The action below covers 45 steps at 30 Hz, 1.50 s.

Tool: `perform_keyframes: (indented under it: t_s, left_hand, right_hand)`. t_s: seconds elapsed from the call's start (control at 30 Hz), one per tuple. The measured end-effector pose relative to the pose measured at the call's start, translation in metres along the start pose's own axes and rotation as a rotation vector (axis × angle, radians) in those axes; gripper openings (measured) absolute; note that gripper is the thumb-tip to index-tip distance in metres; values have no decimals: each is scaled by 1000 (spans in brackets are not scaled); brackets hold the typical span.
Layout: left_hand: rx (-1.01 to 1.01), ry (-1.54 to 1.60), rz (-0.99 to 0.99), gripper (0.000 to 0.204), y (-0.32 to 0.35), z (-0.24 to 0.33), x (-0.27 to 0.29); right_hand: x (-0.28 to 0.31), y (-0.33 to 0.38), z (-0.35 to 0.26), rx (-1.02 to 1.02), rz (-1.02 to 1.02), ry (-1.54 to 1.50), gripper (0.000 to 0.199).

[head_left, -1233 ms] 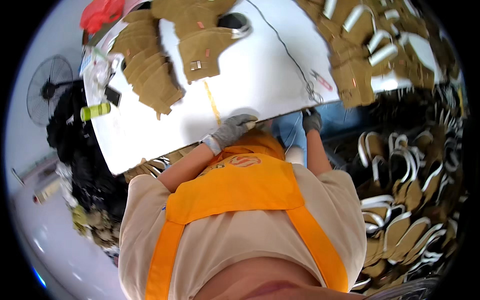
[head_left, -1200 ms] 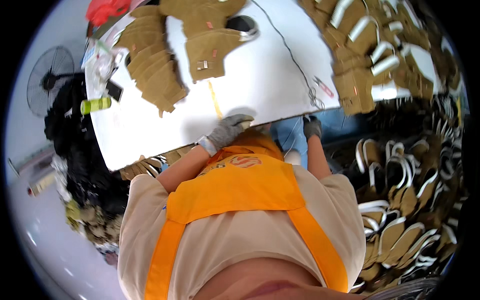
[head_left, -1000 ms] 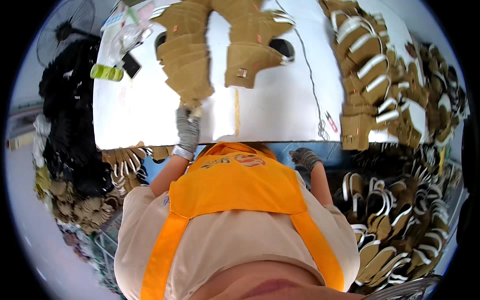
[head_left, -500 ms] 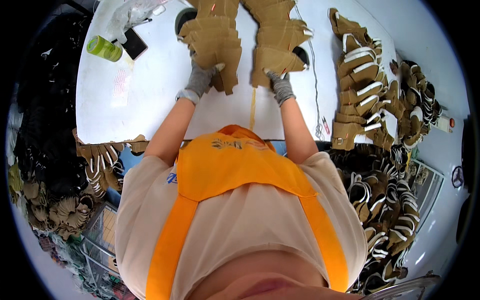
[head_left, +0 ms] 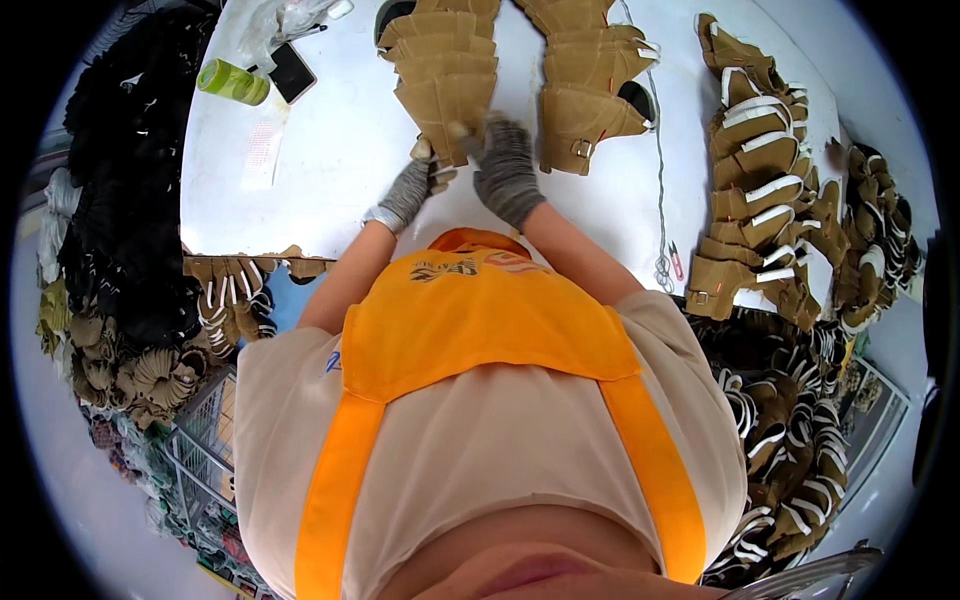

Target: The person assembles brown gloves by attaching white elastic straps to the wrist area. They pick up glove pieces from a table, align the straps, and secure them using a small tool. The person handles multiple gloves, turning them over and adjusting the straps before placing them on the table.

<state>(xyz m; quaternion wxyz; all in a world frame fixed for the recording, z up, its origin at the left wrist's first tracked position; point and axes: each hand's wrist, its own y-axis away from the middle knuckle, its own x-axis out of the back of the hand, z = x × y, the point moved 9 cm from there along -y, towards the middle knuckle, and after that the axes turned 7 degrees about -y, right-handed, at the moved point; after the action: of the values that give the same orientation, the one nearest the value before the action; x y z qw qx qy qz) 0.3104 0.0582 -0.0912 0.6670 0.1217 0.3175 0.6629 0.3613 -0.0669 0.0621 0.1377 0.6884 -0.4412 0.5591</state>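
Two overlapping rows of brown shoe uppers lie on the white table in front of me. My left hand (head_left: 408, 190), in a grey knit glove, is at the near end of the left row of uppers (head_left: 446, 110). Its thumb is by the lowest upper's edge, with the fingers apart from it. My right hand (head_left: 508, 172), gloved alike and slightly blurred, reaches leftward between the rows, thumb and fingers apart beside the same upper. The right row of uppers (head_left: 590, 115), its nearest piece showing a buckle, lies untouched.
A long row of white-edged brown uppers (head_left: 755, 190) runs along the table's right side. Snips (head_left: 676, 262) and a dark cord (head_left: 660, 180) lie nearer. At the back left are a green cylinder (head_left: 233, 82), a black phone-like slab (head_left: 292, 73) and clear plastic (head_left: 275, 28).
My right hand has left the right row and crossed leftward to the left row. My left hand has slipped down to that row's near end. The view has shifted slightly.
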Motion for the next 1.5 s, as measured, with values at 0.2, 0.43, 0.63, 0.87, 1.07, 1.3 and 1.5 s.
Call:
perform_keyframes:
  t_s: [0.2,0.43,0.63,0.87,1.07,1.3,1.5]
  left_hand:
    - [-29,12,192,71,22,-7,-6]
    - [-635,-1188,304,51,26,185,-37]
    - [-543,-1779,298,41,-55,181,-33]
    - [-533,-1887,201,46,-49,191,-48]
    - [-598,-1775,269,46,-61,185,-40]
    - [-702,-1385,381,48,-70,200,-21]
    - [-396,-1616,425,71,-57,230,-47]
  right_hand:
    - [-38,-31,7,-157,-24,-347,41]
    - [-34,-16,1,78,-74,-83,39]
    - [-35,-8,4,51,-141,-128,35]
    - [-21,20,16,64,-125,-103,36]
    - [-10,22,10,-4,-239,-106,39]
    - [-8,24,21,-89,-190,-16,54]
    - [-13,7,38,-94,-84,-193,55]
